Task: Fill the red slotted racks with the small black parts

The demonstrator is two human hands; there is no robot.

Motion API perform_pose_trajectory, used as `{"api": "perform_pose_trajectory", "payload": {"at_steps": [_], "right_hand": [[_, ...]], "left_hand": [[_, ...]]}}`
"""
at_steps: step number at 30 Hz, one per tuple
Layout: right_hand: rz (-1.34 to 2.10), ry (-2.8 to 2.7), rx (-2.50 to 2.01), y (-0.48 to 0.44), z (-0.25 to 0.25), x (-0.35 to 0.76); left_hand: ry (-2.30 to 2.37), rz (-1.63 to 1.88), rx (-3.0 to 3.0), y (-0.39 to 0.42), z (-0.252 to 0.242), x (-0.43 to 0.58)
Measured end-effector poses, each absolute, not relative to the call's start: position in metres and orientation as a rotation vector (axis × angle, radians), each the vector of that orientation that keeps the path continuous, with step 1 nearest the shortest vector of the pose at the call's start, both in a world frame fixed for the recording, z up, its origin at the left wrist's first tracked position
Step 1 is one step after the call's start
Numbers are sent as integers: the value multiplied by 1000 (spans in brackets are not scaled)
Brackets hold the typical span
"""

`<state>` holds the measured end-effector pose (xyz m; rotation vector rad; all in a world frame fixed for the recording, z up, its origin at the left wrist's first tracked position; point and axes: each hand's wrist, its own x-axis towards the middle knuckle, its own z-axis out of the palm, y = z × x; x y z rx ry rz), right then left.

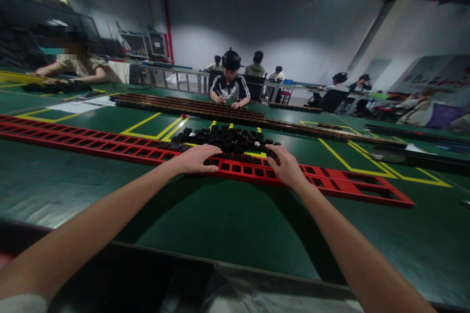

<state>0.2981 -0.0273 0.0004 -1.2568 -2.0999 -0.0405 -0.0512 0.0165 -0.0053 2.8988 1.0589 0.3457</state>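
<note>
A long red ladder-like frame lies across the green table in front of me. Against its far side sits a heap of small black parts. My left hand is over the red frame at the heap's left end, its fingers stretched forward and the thumb apart. At the right end, my right hand has its fingers bent and spaced from the thumb, close to the outermost black parts. I see nothing gripped in either hand; whether the fingertips touch the parts cannot be made out.
Behind the heap lie long brown-and-black strips. White papers rest at the left, and yellow tape lines mark the green table. A person in a striped jacket sits opposite; another person works at the left.
</note>
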Motion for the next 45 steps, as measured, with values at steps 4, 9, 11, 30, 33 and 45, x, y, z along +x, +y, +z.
{"api": "perform_pose_trajectory", "payload": {"at_steps": [4,9,11,30,33,45], "right_hand": [[-39,-2135,-1086,-30,3,287],[9,-2247,-957,-30,4,259],[48,-2288,-934,-27,7,244],[58,-2076,-1152,-34,-9,209],[125,-2066,-1169,-36,-12,203],[167,-2171,-1210,-46,-15,186]], "left_hand": [[1048,355,2910,16,-5,-51],[1029,364,2911,15,-3,-51],[1036,366,2913,15,-3,-51],[1000,400,2934,18,-6,-50],[1005,410,2934,18,-7,-50],[993,416,2928,19,-8,-52]]}}
